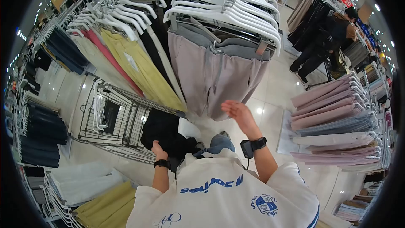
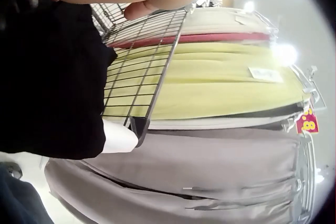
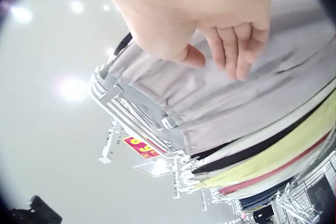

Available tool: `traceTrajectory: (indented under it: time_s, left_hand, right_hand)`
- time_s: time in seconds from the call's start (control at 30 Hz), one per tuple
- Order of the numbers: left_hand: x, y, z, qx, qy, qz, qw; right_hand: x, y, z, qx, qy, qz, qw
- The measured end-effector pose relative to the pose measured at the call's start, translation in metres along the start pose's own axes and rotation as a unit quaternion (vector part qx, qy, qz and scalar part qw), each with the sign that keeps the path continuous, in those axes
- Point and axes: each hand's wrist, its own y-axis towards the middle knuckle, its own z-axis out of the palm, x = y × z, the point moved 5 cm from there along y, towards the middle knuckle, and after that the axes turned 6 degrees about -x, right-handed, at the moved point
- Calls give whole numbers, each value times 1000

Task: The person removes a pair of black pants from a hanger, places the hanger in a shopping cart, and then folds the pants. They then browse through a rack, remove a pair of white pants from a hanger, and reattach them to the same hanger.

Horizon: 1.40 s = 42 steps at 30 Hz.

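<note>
My left hand (image 1: 159, 150) grips a black garment (image 1: 162, 131) at the near end of a wire shopping cart (image 1: 122, 145). In the left wrist view the black cloth (image 2: 52, 82) bunches below the hand, hiding part of the fingers. Something white (image 1: 189, 129) shows beside it. My right hand (image 1: 238, 114) is raised with nothing in it, fingers loosely bent, in front of pale mauve-grey trousers (image 1: 196, 71). These trousers hang from white hangers (image 1: 215, 13) on a rack. In the right wrist view the fingers (image 3: 228, 50) overlap the trouser cloth.
Yellow trousers (image 1: 135, 67) and other coloured pairs hang left of the mauve ones. White hangers (image 1: 98, 105) hook on the cart's far part. Pink trousers (image 1: 325, 105) fill a rack at right. A person in dark clothes (image 1: 325, 38) stands in the aisle behind it.
</note>
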Motion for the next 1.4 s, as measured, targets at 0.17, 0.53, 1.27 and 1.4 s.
traceTrajectory:
  time_s: [0.17, 0.53, 1.27, 1.4]
  left_hand:
    - [-17, -3, 29, -9, 41, 185, 982]
    - [65, 8, 113, 99, 572, 357, 732]
    - [78, -51, 117, -50, 685, 309, 658]
    - [84, -56, 113, -64, 671, 332, 660]
  right_hand:
    - [62, 1, -56, -189, 75, -163, 966]
    - [131, 6, -63, -89, -69, -335, 935]
    - [161, -5, -141, 81, -169, -233, 954]
    - [158, -8, -159, 69, -188, -223, 954]
